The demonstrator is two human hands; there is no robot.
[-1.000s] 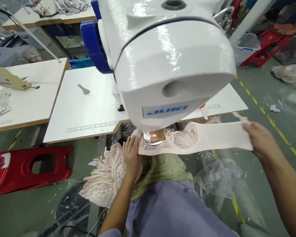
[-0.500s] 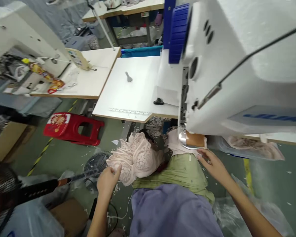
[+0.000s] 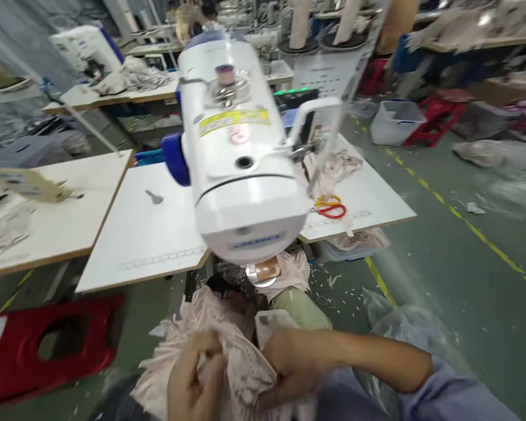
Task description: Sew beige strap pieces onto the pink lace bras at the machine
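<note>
Pale pink lace bras (image 3: 188,327) lie bunched over my lap. My left hand (image 3: 197,374) is closed on the lace of one bra (image 3: 245,371), thumb and fingers pinching its edge. Across from it, my right hand (image 3: 298,359) is closed on the same bra's other side; its fingertips are blurred and partly hidden. Just beyond the hands is the white sewing machine (image 3: 245,199), its narrow bed (image 3: 267,270) covered in brown tape. Beside the bed another piece of pink lace (image 3: 293,272) lies over green cloth (image 3: 300,307).
Scissors with red and yellow handles (image 3: 331,207) and pink fabric (image 3: 337,169) lie on the white table right of the machine. A red stool (image 3: 83,351) stands at lower left. A clear bin (image 3: 350,248) sits under the table edge; clear plastic (image 3: 398,321) lies on the floor.
My right hand has left the machine's bed and come over to the bra beside my left hand. The camera has turned, so the machine's top and the right side of the room now show.
</note>
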